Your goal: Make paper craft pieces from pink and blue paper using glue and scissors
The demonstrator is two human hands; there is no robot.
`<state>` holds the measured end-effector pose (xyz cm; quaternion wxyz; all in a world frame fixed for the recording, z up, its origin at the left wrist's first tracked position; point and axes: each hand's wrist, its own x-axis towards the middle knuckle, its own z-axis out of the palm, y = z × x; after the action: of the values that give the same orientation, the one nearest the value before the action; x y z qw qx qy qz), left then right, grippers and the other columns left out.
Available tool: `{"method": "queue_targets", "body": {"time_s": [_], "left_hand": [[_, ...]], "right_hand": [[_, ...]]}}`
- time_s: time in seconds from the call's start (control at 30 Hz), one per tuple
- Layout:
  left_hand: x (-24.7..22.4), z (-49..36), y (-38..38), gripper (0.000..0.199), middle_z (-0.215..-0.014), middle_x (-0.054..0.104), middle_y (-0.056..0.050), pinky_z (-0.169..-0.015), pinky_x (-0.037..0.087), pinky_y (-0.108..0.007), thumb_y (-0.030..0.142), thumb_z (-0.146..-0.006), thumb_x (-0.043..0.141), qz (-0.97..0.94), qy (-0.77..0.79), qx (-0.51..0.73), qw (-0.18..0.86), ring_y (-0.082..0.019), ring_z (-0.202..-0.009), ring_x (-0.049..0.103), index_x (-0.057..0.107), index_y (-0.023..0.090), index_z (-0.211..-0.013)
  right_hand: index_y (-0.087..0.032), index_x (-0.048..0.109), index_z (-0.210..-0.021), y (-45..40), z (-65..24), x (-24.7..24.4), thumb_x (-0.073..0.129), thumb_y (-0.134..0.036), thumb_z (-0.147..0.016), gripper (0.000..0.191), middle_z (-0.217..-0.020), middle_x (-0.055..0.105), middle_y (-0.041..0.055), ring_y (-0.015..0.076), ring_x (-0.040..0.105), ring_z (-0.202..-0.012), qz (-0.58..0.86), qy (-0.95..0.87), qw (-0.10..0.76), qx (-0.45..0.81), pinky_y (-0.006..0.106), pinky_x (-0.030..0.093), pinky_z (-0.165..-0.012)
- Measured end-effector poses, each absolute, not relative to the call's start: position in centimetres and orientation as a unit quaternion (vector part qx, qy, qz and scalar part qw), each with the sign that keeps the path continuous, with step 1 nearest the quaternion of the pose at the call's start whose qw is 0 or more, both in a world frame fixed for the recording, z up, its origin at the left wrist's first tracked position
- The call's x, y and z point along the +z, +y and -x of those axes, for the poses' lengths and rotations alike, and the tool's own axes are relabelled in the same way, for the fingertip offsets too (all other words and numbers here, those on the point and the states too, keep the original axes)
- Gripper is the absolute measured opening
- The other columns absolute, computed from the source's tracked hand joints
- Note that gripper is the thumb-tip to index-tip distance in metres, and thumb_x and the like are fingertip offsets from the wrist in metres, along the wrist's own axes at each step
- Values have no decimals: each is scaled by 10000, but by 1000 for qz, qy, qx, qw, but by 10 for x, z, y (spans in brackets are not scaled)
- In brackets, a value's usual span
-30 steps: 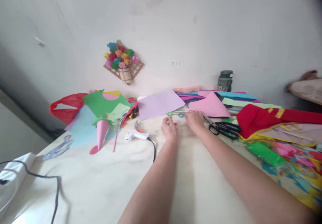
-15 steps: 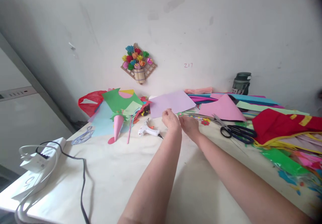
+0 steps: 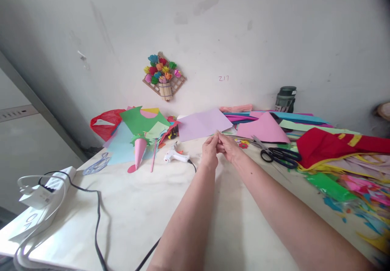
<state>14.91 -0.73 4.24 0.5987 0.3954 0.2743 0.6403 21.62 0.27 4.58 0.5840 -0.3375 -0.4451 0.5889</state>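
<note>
My left hand [image 3: 210, 149] and my right hand [image 3: 229, 146] meet above the middle of the table, fingertips pinched together. Whatever lies between the fingers is hidden or too small to name. Behind them is a sheet of lilac paper [image 3: 204, 124]. To the left lies a white hot glue gun [image 3: 175, 156] with a black cord. Just right of my right hand are a small red paper flower [image 3: 243, 145] and scissors [image 3: 278, 156] with black handles.
A pink paper cone [image 3: 140, 153] with a green fringe and a pink strip [image 3: 153, 160] lie left. A power strip [image 3: 45, 202] with cables occupies the left edge. On the right are a red cloth [image 3: 332, 145], paper scraps and a dark bottle [image 3: 285, 99].
My hands have come together at the fingertips, and the right hand has turned. The small green piece seen beside the right fingers is now out of sight. The view has shifted slightly right.
</note>
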Motion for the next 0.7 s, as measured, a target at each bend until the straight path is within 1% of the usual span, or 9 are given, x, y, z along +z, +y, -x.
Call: {"method": "queue_targets", "body": {"time_s": [0.07, 0.17, 0.23, 0.27, 0.37, 0.43, 0.57, 0.63, 0.7], "left_hand": [[44, -149, -7, 314, -432, 406, 63, -362, 215, -175, 418, -567, 661, -362, 280, 653, 603, -29, -343, 328, 538, 133, -616], [49, -147, -6, 296, -383, 345, 85, -350, 172, -174, 360, -547, 687, -293, 295, 694, 588, -15, -318, 275, 495, 134, -541], [54, -147, -5, 261, -387, 354, 85, -356, 185, -169, 316, -570, 677, -256, 299, 714, 579, -14, -324, 290, 495, 131, -540], [56, -147, -4, 230, -406, 393, 74, -366, 213, -167, 302, -599, 656, -240, 303, 719, 577, -19, -337, 327, 512, 127, -562], [62, -149, -3, 208, -562, 566, -13, -450, 343, -180, 298, -726, 527, -190, 319, 723, 583, -64, -460, 498, 549, 112, -634], [64, -150, -3, 253, -708, 623, -74, -486, 382, -200, 302, -783, 432, -164, 327, 718, 592, -91, -534, 549, 538, 111, -654], [62, -152, -2, 242, -911, 622, -96, -456, 373, -195, 314, -800, 385, -180, 326, 713, 595, -99, -602, 560, 513, 132, -706], [62, -155, -2, 219, -1015, 595, -84, -541, 417, -195, 329, -791, 413, -200, 323, 723, 576, -113, -764, 577, 531, 147, -765], [63, -160, -4, 218, -1085, 565, -64, -674, 442, -210, 351, -783, 441, -218, 326, 731, 559, -125, -931, 548, 554, 172, -834]], "right_hand": [[-187, 327, -499, 0, -211, 49, 580, -539, -630, 452, -368, 282, -82, 40, 222, -336, 330, -430, 580, 608, 195, 172, -349], [-171, 430, -552, -4, -202, 52, 591, -524, -631, 396, -422, 370, -63, 52, 307, -373, 314, -435, 588, 606, 196, 233, -368], [-165, 486, -607, -5, -198, 54, 599, -507, -629, 361, -462, 418, -55, 61, 358, -410, 300, -446, 598, 595, 199, 273, -394], [-165, 500, -623, -6, -196, 54, 605, -496, -626, 347, -476, 436, -53, 64, 374, -424, 297, -448, 604, 589, 199, 285, -405], [-154, 513, -601, -7, -194, 56, 641, -446, -595, 318, -492, 479, -44, 62, 396, -434, 314, -446, 621, 563, 197, 301, -417], [-145, 508, -555, -9, -195, 59, 661, -411, -569, 307, -479, 494, -33, 59, 397, -418, 342, -444, 625, 544, 198, 304, -411], [-158, 466, -497, -11, -203, 63, 638, -420, -586, 326, -427, 471, -25, 62, 371, -363, 409, -441, 631, 490, 211, 292, -380], [-170, 452, -498, -9, -208, 60, 574, -465, -640, 349, -420, 463, -18, 74, 379, -364, 454, -449, 634, 436, 220, 303, -382], [-173, 477, -525, -4, -214, 57, 476, -499, -702, 371, -465, 504, 10, 106, 445, -425, 513, -476, 620, 353, 238, 358, -428]]}}
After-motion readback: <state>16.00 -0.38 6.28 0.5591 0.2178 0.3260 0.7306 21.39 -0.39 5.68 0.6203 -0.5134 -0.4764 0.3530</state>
